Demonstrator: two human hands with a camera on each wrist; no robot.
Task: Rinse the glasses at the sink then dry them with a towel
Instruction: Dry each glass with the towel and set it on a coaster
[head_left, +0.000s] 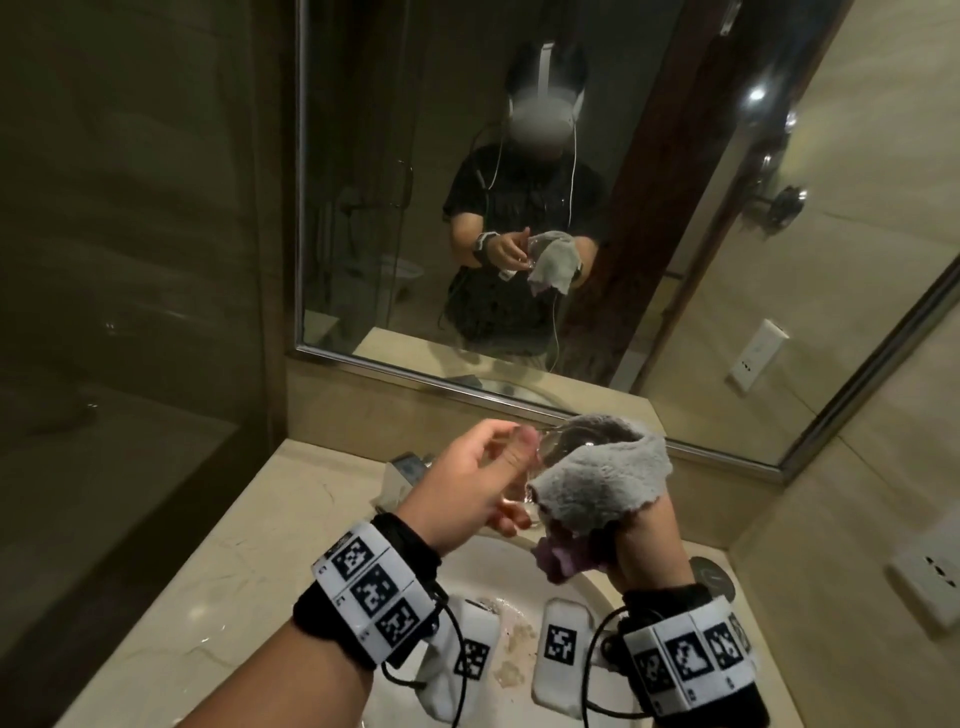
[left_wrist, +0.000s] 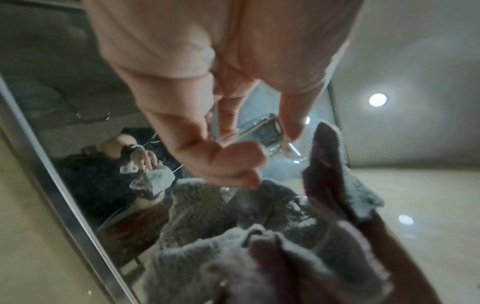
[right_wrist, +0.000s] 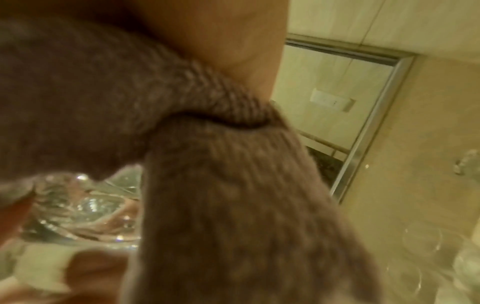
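Clear drinking glass (head_left: 208, 447), judged rigid, wet-slick and fragile: left hand (head_left: 483, 486) pinches its base, while right hand (head_left: 644, 535), its grip curled inside grey towel (head_left: 602, 483), wipes beyond.

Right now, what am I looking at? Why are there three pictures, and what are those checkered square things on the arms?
These are a person's two hands, not a machine. The big picture comes from a camera worn on the head, looking down at a bathroom sink set in a pale counter. The person shows in the mirror too. The other two pictures come from small cameras strapped to each wrist, so they look very close and blurry.

The checkered squares are printed patterns on the wristbands.

The left hand holds a clear glass in its fingers. The right hand holds a grey towel, wrapped around part of that glass. It looks like the glass is being dried.

In the right wrist picture, more clear glass stands on the counter, too blurry to count.
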